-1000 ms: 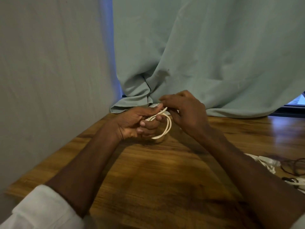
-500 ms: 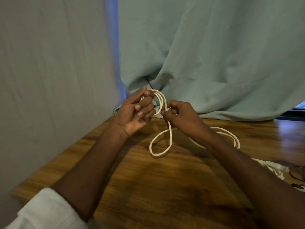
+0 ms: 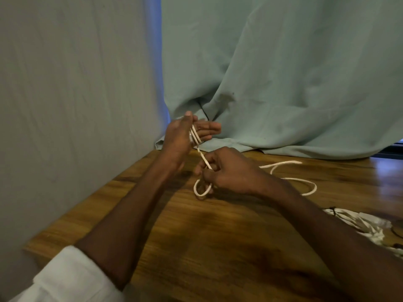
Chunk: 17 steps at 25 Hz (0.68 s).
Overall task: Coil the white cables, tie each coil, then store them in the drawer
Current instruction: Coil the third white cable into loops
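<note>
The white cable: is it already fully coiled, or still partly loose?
Partly loose. A few turns of the white cable lie around the left hand, the right hand pinches it, and loops trail on the table.

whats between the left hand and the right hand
In the head view, a taut stretch of white cable runs from the left hand down to the right hand.

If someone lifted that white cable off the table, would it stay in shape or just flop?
Probably flop: the white cable lies in loose, uneven loops on the wooden table. It looks light, since the left hand carries several turns on straight fingers. Where the right hand pinches it, a loop droops, so untied coils would likely spring open.
</note>
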Tool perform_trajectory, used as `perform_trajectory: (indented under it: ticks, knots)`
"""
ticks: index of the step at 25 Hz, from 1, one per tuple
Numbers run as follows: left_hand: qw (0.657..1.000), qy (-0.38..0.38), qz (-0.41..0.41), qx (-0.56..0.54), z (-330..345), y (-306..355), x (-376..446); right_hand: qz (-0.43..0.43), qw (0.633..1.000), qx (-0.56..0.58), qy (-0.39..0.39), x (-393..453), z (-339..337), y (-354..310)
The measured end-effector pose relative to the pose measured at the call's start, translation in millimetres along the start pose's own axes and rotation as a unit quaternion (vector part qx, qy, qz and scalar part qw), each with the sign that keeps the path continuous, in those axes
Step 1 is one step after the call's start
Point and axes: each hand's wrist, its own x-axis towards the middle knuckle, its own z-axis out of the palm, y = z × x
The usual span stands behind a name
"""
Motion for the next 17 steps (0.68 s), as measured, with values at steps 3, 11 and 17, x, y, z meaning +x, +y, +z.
perform_trajectory:
  ticks: [3, 11, 17]
  knots:
    - [0.967, -0.044, 0.057, 0.245, -4, -10, -4, -0.011, 0.990, 0.140, 0.000, -1, -10, 5]
    - [0.969, -0.124, 0.018, 0.212, 1, 8, -19, 0.080, 0.858, 0.508, 0.005, -4, -34, 17]
    - [0.965, -0.210, -0.083, 0.135, -7, 9, -18, 0.066, 0.839, 0.532, 0.090, 0, -43, 26]
